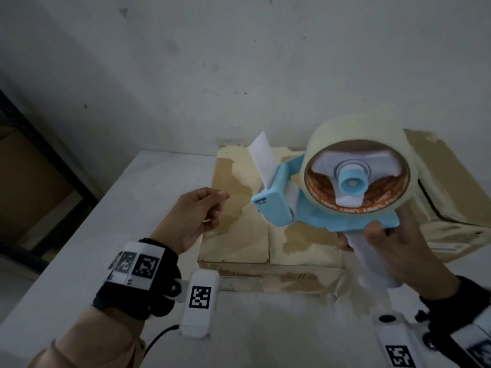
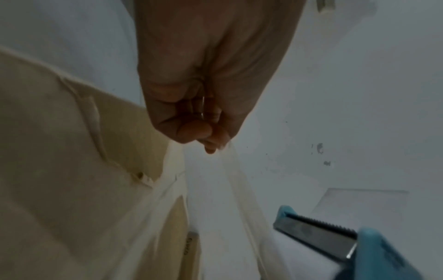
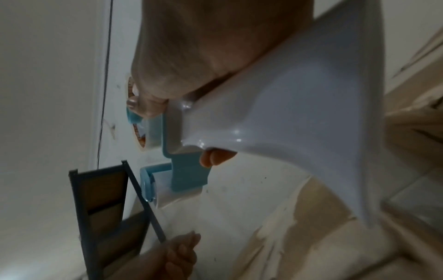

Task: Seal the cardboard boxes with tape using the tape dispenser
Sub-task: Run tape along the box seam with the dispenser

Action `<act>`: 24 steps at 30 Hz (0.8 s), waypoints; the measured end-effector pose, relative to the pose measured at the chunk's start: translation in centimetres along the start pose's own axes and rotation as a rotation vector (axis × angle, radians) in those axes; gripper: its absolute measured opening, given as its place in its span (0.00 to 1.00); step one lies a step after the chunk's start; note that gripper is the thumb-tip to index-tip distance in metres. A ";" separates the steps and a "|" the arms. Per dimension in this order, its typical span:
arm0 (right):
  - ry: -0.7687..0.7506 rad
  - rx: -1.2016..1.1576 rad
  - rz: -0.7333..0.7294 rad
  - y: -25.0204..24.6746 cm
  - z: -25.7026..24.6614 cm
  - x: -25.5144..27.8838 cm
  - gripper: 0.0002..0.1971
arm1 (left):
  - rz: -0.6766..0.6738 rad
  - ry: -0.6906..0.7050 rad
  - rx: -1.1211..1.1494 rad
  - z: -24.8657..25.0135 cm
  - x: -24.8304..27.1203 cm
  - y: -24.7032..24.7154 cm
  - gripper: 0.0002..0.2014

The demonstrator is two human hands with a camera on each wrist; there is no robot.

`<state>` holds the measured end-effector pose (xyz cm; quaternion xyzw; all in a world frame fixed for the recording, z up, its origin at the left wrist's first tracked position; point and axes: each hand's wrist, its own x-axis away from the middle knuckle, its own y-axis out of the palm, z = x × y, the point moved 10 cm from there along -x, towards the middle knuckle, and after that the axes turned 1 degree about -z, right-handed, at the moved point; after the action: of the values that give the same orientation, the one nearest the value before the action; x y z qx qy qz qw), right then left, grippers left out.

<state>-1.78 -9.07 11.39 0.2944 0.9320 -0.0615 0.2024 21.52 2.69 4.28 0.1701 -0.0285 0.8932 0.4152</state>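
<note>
the right hand point(image 1: 398, 251) was wrapped around the white handle point(image 1: 372, 261) of the tape dispenser point(image 1: 318, 208), thumb up near the blue frame and fingers curled behind the grip, holding the tool in the air above the near cardboard box point(image 1: 239, 243). the roll of tape point(image 1: 358, 144) sat on the dispenser just above that hand, with its open side turned toward the head camera, and the blue cutter end pointed away to the hand's left, toward the other hand.

the left hand point(image 1: 196, 216) hovered over the left part of the same box, fingers gathered against the thumb and pinching the free end of a clear tape strip point(image 2: 239, 189). in the left wrist view the strip ran from those fingertips point(image 2: 210, 145) down toward the dispenser's serrated blade point(image 2: 318, 233), which was near but apart from the hand.

the box under both hands had patches of old tape and torn paper on its top flaps. a second cardboard box point(image 1: 446, 197) lay beyond the right hand, against the wall. both stood on a white table point(image 1: 79, 235).
</note>
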 end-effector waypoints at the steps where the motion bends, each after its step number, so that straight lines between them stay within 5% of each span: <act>1: 0.012 0.022 -0.028 0.3 0.2 0.1 0.43 | 0.003 -0.005 -0.043 -0.3 -0.1 -0.3 0.08; 4: 0.038 0.088 -0.101 1.5 0.6 0.4 0.26 | 0.016 -0.035 -0.117 -1.3 -0.1 -1.4 0.07; 8: 0.046 0.111 -0.122 2.1 0.9 0.4 0.22 | 0.008 -0.085 -0.172 -2.9 0.3 -2.3 0.06; 24: 0.115 0.366 -0.386 6.0 3.0 -0.6 0.28 | 0.154 -0.038 -0.305 -4.7 3.4 -6.8 0.08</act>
<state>3.15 -5.15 8.98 0.1462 0.9541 -0.2496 0.0772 23.33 10.52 0.38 0.1194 -0.1848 0.9043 0.3658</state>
